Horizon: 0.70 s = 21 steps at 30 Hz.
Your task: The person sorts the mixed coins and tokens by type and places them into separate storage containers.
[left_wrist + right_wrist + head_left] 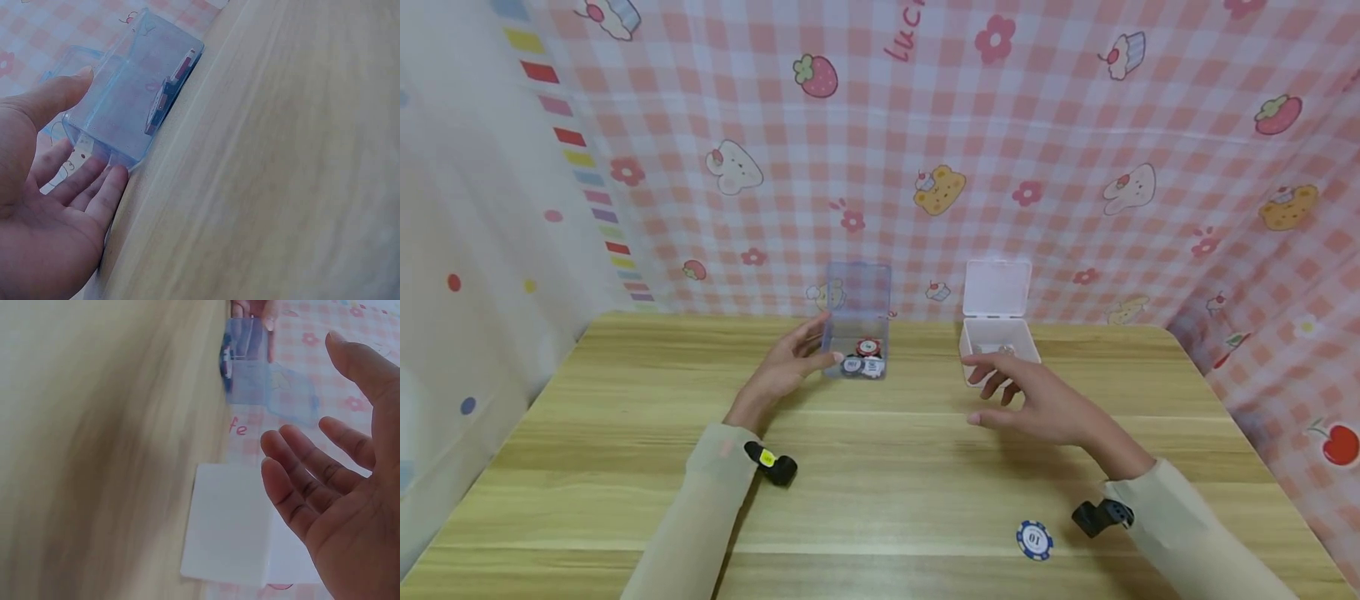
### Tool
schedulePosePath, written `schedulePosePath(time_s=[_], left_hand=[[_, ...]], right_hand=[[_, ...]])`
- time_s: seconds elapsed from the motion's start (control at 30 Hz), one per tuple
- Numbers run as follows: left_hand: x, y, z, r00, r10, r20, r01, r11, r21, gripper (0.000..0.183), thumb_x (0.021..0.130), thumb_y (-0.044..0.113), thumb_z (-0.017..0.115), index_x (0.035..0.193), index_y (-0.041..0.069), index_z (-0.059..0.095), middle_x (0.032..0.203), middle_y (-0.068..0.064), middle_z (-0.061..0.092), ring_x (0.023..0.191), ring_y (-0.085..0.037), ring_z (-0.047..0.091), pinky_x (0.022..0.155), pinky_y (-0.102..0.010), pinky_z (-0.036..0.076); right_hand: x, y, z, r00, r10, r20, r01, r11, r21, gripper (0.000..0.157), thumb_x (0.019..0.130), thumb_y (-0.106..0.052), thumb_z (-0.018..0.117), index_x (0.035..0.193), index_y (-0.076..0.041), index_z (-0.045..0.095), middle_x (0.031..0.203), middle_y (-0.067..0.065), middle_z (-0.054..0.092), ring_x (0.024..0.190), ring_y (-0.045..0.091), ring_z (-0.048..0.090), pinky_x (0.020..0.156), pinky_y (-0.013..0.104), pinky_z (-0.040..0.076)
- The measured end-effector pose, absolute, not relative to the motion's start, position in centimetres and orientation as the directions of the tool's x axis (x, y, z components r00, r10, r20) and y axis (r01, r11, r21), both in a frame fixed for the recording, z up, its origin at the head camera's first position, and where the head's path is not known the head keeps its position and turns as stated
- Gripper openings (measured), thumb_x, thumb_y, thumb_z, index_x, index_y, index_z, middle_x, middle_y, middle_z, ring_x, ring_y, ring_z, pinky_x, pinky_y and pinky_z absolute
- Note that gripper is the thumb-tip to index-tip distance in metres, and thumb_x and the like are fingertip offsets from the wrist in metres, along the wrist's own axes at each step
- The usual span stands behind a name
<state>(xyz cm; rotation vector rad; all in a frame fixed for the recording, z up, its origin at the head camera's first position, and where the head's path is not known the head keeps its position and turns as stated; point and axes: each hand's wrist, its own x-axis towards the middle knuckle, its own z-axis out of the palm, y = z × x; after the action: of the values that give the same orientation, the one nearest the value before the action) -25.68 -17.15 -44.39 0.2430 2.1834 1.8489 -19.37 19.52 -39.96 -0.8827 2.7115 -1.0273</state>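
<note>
My left hand (781,367) is at the left side of a clear blue plastic box (886,342) with its lid raised. In the left wrist view its fairly straight fingers (106,194) are against the box's end wall, the thumb near the rim. Inside the box lie a red poker chip (868,347) and other chips, dark blue and white. My right hand (1037,400) hovers with nothing in it, fingers spread and slightly bent, just in front of a white box (967,337) with a raised lid. Small clear pieces show inside, partly hidden by that hand.
A blue-and-white poker chip (1034,540) marked 10 lies flat on the wooden table (880,467) near the front, left of the right wrist's black camera (1101,517). A pink checked cloth (880,167) hangs behind the boxes along the table's back edge.
</note>
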Motion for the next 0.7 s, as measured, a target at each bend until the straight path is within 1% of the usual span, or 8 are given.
schedulePosePath(time_s=[0.1, 0.3, 0.37, 0.5, 0.7], left_hand=[[-25.7, -17.2, -44.4, -0.95, 0.295, -0.1, -0.049, 0.177, 0.983, 0.077, 0.086, 0.018, 0.069, 0.149, 0.025, 0.027, 0.154, -0.007, 0.026, 0.141, -0.029, 0.025, 0.114, -0.046, 0.027], [-25.6, -17.2, -44.2, -0.949, 0.299, -0.097, -0.043, 0.183, 0.982, 0.076, 0.086, 0.019, 0.069, 0.149, 0.025, 0.027, 0.154, -0.008, 0.026, 0.141, -0.03, 0.025, 0.114, -0.046, 0.027], [-25.5, -17.2, -44.2, -0.949, 0.3, -0.098, -0.043, 0.185, 0.982, 0.076, 0.086, 0.019, 0.069, 0.149, 0.025, 0.026, 0.154, -0.008, 0.026, 0.141, -0.03, 0.024, 0.114, -0.046, 0.027], [-25.6, -17.2, -44.2, -0.949, 0.299, -0.102, -0.046, 0.19, 0.981, 0.077, 0.086, 0.019, 0.069, 0.149, 0.025, 0.026, 0.154, -0.007, 0.024, 0.141, -0.03, 0.024, 0.114, -0.046, 0.027], [-26.4, -17.5, -45.4, -0.951, 0.294, -0.093, -0.035, 0.194, 0.98, 0.078, 0.085, 0.022, 0.071, 0.149, 0.027, 0.026, 0.155, -0.006, 0.024, 0.141, -0.029, 0.024, 0.114, -0.046, 0.026]], right_hand=[[-18.9, 20.1, -40.3, -0.824, -0.561, 0.083, -0.477, 0.606, -0.637, 0.066, 0.075, -0.049, 0.074, 0.132, -0.033, 0.046, 0.109, -0.012, 0.056, 0.095, 0.012, 0.06, 0.075, 0.03, 0.054], [-17.8, 21.5, -40.9, -0.808, -0.587, 0.043, -0.472, 0.603, -0.643, 0.064, 0.077, -0.041, 0.075, 0.132, -0.035, 0.045, 0.11, -0.002, 0.06, 0.095, 0.016, 0.06, 0.075, 0.03, 0.054], [-17.4, 21.9, -41.1, -0.802, -0.596, 0.044, -0.483, 0.603, -0.635, 0.064, 0.077, -0.038, 0.076, 0.133, -0.035, 0.044, 0.11, -0.001, 0.06, 0.095, 0.017, 0.06, 0.075, 0.03, 0.053], [-16.5, 22.6, -41.5, -0.785, -0.617, 0.058, -0.51, 0.59, -0.626, 0.065, 0.077, -0.036, 0.076, 0.133, -0.034, 0.044, 0.109, -0.002, 0.06, 0.095, 0.018, 0.06, 0.075, 0.029, 0.052], [-15.1, 23.6, -42.1, -0.759, -0.649, 0.043, -0.52, 0.565, -0.64, 0.066, 0.078, -0.037, 0.076, 0.135, -0.029, 0.045, 0.11, -0.005, 0.06, 0.095, 0.013, 0.059, 0.076, 0.028, 0.052]])
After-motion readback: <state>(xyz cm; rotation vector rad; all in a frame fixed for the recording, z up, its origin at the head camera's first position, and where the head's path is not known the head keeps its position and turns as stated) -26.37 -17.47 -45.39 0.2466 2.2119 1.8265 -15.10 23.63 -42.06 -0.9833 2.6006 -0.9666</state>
